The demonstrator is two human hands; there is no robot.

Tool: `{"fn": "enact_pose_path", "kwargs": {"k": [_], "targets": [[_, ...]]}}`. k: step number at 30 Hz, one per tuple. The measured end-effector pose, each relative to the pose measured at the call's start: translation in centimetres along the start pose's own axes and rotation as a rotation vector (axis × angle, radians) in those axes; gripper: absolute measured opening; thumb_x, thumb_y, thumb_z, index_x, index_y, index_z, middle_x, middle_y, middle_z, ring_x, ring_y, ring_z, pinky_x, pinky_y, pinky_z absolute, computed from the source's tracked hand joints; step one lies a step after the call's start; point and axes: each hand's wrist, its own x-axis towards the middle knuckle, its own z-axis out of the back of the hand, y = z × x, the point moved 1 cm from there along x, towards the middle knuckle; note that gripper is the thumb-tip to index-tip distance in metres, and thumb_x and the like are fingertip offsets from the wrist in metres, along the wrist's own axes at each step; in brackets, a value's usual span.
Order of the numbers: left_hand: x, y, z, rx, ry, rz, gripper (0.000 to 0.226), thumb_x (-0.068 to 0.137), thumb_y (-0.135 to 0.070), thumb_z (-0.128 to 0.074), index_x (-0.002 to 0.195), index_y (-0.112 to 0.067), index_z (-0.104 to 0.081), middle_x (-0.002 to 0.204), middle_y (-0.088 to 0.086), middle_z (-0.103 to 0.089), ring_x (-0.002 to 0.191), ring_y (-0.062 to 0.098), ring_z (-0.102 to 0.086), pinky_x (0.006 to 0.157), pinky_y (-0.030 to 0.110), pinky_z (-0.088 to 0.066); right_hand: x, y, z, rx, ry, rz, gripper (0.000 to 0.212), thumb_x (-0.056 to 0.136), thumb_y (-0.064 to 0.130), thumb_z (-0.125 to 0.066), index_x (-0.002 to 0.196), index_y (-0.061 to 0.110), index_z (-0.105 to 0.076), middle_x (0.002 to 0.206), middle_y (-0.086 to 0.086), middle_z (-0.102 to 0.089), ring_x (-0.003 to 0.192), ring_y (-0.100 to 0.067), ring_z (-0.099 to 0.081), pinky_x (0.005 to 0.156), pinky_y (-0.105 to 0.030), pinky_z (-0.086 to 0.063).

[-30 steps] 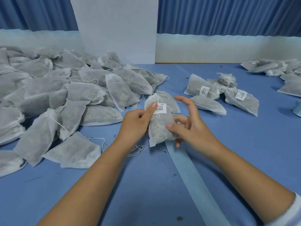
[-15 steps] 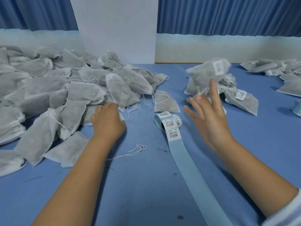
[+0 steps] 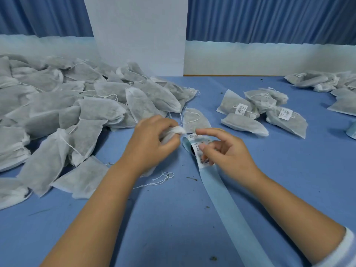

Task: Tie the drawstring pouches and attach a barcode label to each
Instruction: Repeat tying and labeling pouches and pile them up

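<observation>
A pouch [image 3: 178,130] is being gripped by the curled left hand [image 3: 152,140] just beside the pile [image 3: 96,105]. The label strip [image 3: 213,191] is being touched by the spread, empty right hand [image 3: 229,153].

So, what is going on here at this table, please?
A person is working through drawstring pouches on a blue table. The left hand grips one pouch. The right hand is at the barcode label strip; whether it already pinches a label is not clear. A pile of unlabelled pouches lies on the left, and finished pouches with labels lie on the right.
</observation>
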Motion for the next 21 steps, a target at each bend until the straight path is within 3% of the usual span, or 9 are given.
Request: {"fn": "enact_pose_path", "kwargs": {"k": [4, 9, 13, 16, 19, 21], "targets": [[-0.3, -1.5, -0.8, -0.016, 0.051, -0.168, 0.026, 0.083, -0.035, -0.059, 0.096, -0.017, -0.073, 0.088, -0.006, -0.067, 0.083, 0.008, -0.055, 0.085, 0.029, -0.04, -0.4, -0.2, -0.6, 0.132, 0.122, -0.043, 0.058, 0.087, -0.001, -0.068, 0.132, 0.033, -0.052, 0.128, -0.003, -0.062, 0.057, -0.023, -0.061, 0.059, -0.028, -0.053], [-0.3, -1.7, -0.5, -0.012, 0.049, -0.16, 0.033, 0.082, -0.037, -0.055, 0.101, -0.018, -0.074, 0.085, -0.001, -0.068, 0.081, 0.01, -0.057, 0.084, 0.028, -0.039, -0.1, -0.2, -0.8, 0.18, 0.075, -0.114, 0.027, 0.09, -0.002, -0.063, 0.11, 0.016, -0.066, 0.08, -0.004, -0.07, 0.05, -0.016, -0.059, 0.05, -0.023, -0.05], [-0.1, -1.4, 0.2, 0.027, 0.052, -0.106, 0.028, 0.078, -0.025, -0.058, 0.097, -0.018, -0.077, 0.079, 0.002, -0.061, 0.075, 0.017, -0.055, 0.078, 0.032, -0.041, 0.0, -0.2, -0.2, 0.12, 0.063, -0.124, 0.008, 0.091, 0.003, -0.063, 0.091, 0.005, -0.071, 0.066, -0.004, -0.068, 0.046, -0.012, -0.054, 0.047, -0.021, -0.047], [-0.3, -1.2, 0.3, -0.015, 0.198, 0.016, 0.017, 0.075, -0.024, -0.061, 0.084, -0.019, -0.075, 0.09, -0.004, -0.056, 0.083, 0.016, -0.056, 0.083, 0.031, -0.042, -0.1, -0.1, 0.0, 0.073, 0.056, -0.054, 0.011, 0.091, 0.004, -0.064, 0.089, 0.011, -0.073, 0.06, 0.001, -0.064, 0.046, -0.011, -0.053, 0.047, -0.02, -0.045], [-0.5, -1.4, 0.2, -0.199, 0.427, 0.146, 0.005, 0.084, -0.019, -0.07, 0.079, -0.018, -0.071, 0.098, -0.004, -0.066, 0.097, 0.016, -0.062, 0.095, 0.038, -0.048, -0.2, -0.1, -0.1, -0.02, -0.021, 0.06, 0.013, 0.09, 0.007, -0.066, 0.089, 0.018, -0.073, 0.065, 0.005, -0.064, 0.052, -0.01, -0.055, 0.053, -0.022, -0.049], [-0.7, -1.7, 0.2, -0.382, 0.518, 0.209, 0.009, 0.088, -0.024, -0.07, 0.082, -0.019, -0.074, 0.094, -0.002, -0.073, 0.093, 0.014, -0.068, 0.088, 0.032, -0.053, -0.2, 0.0, 0.0, -0.109, -0.087, 0.143, 0.011, 0.089, 0.016, -0.068, 0.09, 0.025, -0.073, 0.075, 0.006, -0.067, 0.059, -0.011, -0.058, 0.06, -0.028, -0.051]]}}
